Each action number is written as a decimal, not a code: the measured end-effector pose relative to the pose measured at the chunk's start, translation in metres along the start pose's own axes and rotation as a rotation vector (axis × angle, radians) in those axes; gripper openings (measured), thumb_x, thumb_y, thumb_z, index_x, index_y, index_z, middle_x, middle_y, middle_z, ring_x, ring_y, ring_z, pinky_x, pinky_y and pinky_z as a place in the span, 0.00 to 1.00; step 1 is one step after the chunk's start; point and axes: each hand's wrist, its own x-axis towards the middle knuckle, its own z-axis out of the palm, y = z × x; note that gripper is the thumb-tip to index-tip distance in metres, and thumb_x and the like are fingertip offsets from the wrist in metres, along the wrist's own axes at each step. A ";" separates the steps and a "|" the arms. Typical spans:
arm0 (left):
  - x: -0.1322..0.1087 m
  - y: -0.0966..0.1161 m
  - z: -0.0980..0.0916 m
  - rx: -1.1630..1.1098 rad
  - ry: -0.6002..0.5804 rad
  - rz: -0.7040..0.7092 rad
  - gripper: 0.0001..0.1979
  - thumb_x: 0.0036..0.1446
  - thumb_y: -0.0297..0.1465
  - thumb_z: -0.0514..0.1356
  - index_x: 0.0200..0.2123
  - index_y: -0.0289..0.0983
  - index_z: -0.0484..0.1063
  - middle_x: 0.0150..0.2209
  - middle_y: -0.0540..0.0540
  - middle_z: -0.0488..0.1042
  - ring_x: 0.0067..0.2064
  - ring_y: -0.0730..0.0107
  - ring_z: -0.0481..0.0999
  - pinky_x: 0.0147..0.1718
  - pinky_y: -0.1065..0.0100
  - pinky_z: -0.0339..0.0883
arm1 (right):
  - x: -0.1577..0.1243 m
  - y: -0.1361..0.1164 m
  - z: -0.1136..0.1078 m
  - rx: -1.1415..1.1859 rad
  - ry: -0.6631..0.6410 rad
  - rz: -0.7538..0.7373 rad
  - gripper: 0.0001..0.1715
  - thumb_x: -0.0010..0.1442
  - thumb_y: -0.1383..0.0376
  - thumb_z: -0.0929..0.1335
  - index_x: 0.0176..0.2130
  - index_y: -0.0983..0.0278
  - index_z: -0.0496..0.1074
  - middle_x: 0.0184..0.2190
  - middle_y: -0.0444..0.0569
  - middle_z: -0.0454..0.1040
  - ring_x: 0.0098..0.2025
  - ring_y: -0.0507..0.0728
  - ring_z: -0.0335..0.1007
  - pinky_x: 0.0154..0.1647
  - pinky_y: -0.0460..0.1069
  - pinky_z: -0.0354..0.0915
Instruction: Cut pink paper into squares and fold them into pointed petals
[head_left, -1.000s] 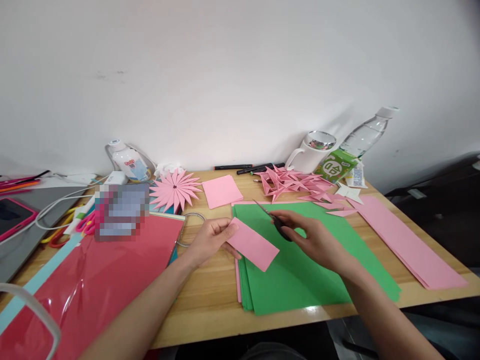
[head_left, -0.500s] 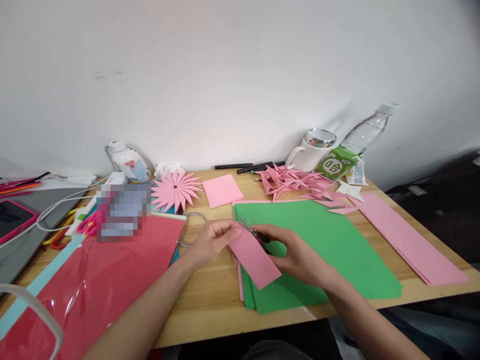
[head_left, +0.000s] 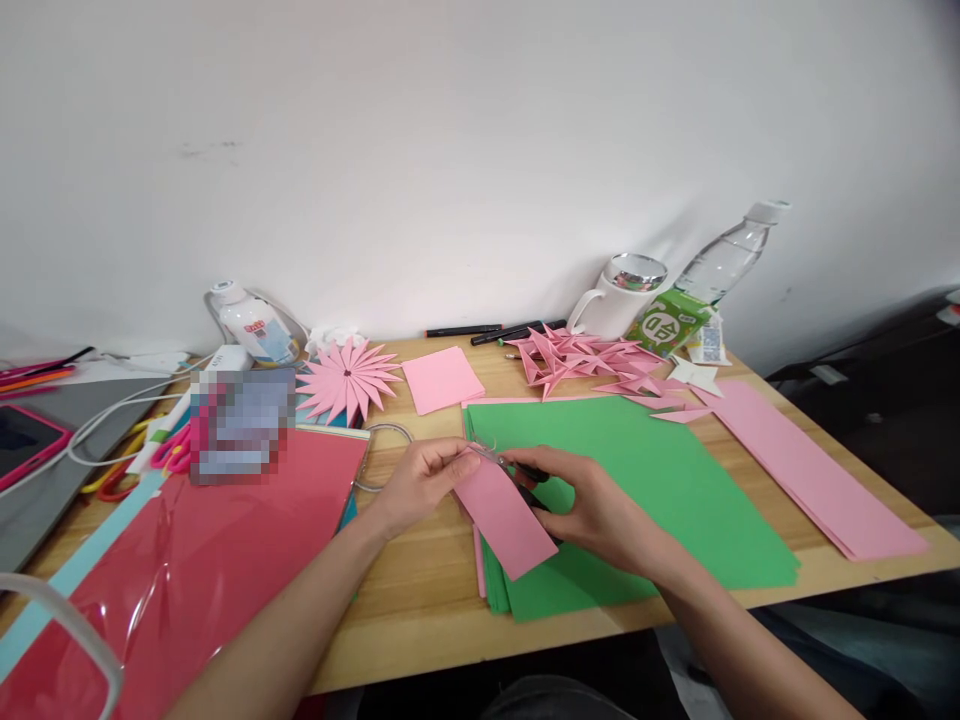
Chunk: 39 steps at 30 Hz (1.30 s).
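Note:
My left hand (head_left: pixel 431 475) pinches the upper end of a pink paper strip (head_left: pixel 506 510), which slants down to the right over a stack of green paper (head_left: pixel 637 500). In my right hand (head_left: pixel 581 495) is a pair of scissors (head_left: pixel 534 472) with dark handles, held by thumb and fingers. Their blades lie at the strip's top edge, close to my left fingertips; how far they reach into the paper is hard to make out. Behind the hands lie pink paper squares (head_left: pixel 442 380) and a round pink folded-paper star (head_left: pixel 347 373).
Folded pink pieces (head_left: pixel 585 360) lie before a white mug (head_left: pixel 619 295), a green box (head_left: pixel 667 322) and a water bottle (head_left: pixel 724 262). Long pink strips (head_left: pixel 810 470) are on the right. Red paper in clear wrap (head_left: pixel 247 540) and pink-handled scissors (head_left: pixel 172 450) are on the left.
The scissors' handles have spread apart in my right hand. My left hand keeps its pinch on the strip. The whole view has shifted slightly.

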 end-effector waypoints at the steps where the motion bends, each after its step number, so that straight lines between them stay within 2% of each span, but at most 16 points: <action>1: 0.000 0.000 0.000 -0.002 -0.003 0.001 0.16 0.55 0.42 0.57 0.30 0.34 0.74 0.28 0.48 0.72 0.30 0.72 0.67 0.27 0.74 0.60 | 0.000 0.000 0.000 0.003 0.000 0.001 0.26 0.48 0.74 0.67 0.49 0.63 0.71 0.38 0.48 0.75 0.37 0.56 0.70 0.42 0.49 0.66; 5: -0.001 0.002 0.000 0.003 -0.026 -0.003 0.15 0.56 0.41 0.57 0.29 0.34 0.74 0.27 0.49 0.71 0.29 0.73 0.66 0.27 0.75 0.59 | 0.000 0.000 0.001 0.004 -0.020 -0.003 0.27 0.48 0.76 0.66 0.48 0.62 0.72 0.36 0.46 0.75 0.36 0.54 0.69 0.40 0.48 0.65; 15: 0.000 0.000 -0.001 0.015 -0.012 0.005 0.17 0.55 0.42 0.57 0.28 0.33 0.73 0.27 0.47 0.71 0.29 0.71 0.68 0.28 0.73 0.61 | -0.001 0.001 0.001 -0.039 -0.003 -0.025 0.23 0.55 0.71 0.66 0.51 0.60 0.72 0.30 0.45 0.73 0.30 0.53 0.66 0.33 0.47 0.63; 19: -0.001 0.000 -0.001 0.008 -0.008 0.003 0.17 0.55 0.43 0.57 0.27 0.33 0.73 0.25 0.48 0.71 0.27 0.73 0.66 0.26 0.74 0.60 | -0.001 0.002 0.001 -0.041 -0.007 -0.026 0.23 0.56 0.71 0.66 0.51 0.59 0.72 0.31 0.46 0.75 0.30 0.53 0.67 0.33 0.47 0.64; 24: -0.001 0.002 0.000 0.001 0.004 0.006 0.17 0.54 0.43 0.57 0.27 0.34 0.73 0.24 0.49 0.69 0.26 0.74 0.65 0.25 0.74 0.59 | 0.000 0.005 0.001 -0.009 -0.010 -0.020 0.24 0.55 0.71 0.66 0.51 0.59 0.72 0.38 0.48 0.77 0.37 0.57 0.72 0.39 0.49 0.68; 28: -0.001 0.004 0.000 -0.006 -0.010 0.009 0.18 0.55 0.42 0.57 0.26 0.33 0.71 0.24 0.50 0.68 0.26 0.75 0.64 0.25 0.74 0.57 | 0.000 0.004 0.002 0.059 -0.026 -0.001 0.25 0.54 0.71 0.65 0.52 0.58 0.71 0.45 0.47 0.76 0.46 0.60 0.72 0.46 0.52 0.68; 31: -0.002 0.005 -0.001 -0.022 -0.024 -0.011 0.18 0.56 0.42 0.56 0.28 0.32 0.72 0.25 0.49 0.69 0.27 0.74 0.65 0.26 0.73 0.57 | 0.001 0.004 0.004 0.116 -0.032 0.006 0.26 0.55 0.72 0.64 0.52 0.57 0.71 0.49 0.45 0.74 0.48 0.60 0.71 0.47 0.53 0.68; 33: -0.002 0.005 -0.001 -0.028 -0.027 -0.029 0.18 0.56 0.43 0.56 0.29 0.32 0.73 0.25 0.48 0.70 0.27 0.73 0.66 0.26 0.72 0.58 | 0.003 0.007 0.004 0.120 0.006 0.019 0.25 0.54 0.71 0.64 0.52 0.58 0.71 0.47 0.45 0.75 0.45 0.60 0.73 0.44 0.53 0.70; 36: -0.002 0.006 0.000 -0.022 -0.010 -0.045 0.19 0.54 0.44 0.57 0.29 0.32 0.73 0.25 0.48 0.71 0.27 0.72 0.67 0.25 0.72 0.59 | 0.005 0.016 0.000 0.062 0.116 0.053 0.25 0.54 0.70 0.64 0.51 0.61 0.71 0.39 0.47 0.79 0.37 0.59 0.76 0.39 0.53 0.71; 39: -0.002 0.007 0.000 -0.024 0.010 -0.046 0.20 0.53 0.45 0.59 0.30 0.32 0.74 0.24 0.48 0.71 0.26 0.72 0.68 0.24 0.72 0.59 | 0.007 0.030 -0.012 -0.174 0.242 0.095 0.26 0.52 0.68 0.67 0.52 0.60 0.70 0.37 0.48 0.79 0.37 0.60 0.76 0.40 0.53 0.70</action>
